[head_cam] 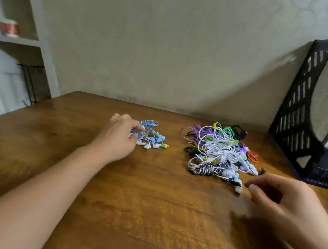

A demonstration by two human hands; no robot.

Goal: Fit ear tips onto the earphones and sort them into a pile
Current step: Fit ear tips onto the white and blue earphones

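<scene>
A small pile of blue and white earphones (pixel 153 138) with pastel ear tips lies on the wooden table (pixel 149 205), left of the middle. My left hand (pixel 119 136) reaches onto its left side, and thumb and forefinger pinch the cables there. To the right lies a big tangled heap of earphones (pixel 217 151) in white, purple, green, black and orange. My right hand (pixel 286 198) hovers just right of the heap's near end. Its fingers are loosely curled and I see nothing in them. A small dark piece (pixel 263 170), blurred, lies just beyond its fingertips.
A black mesh file holder (pixel 296 120) with papers stands at the table's right rear against the wall. A white shelf (pixel 14 39) with a red and white cup (pixel 7 27) is off the table to the left. Bare tabletop lies between my arms.
</scene>
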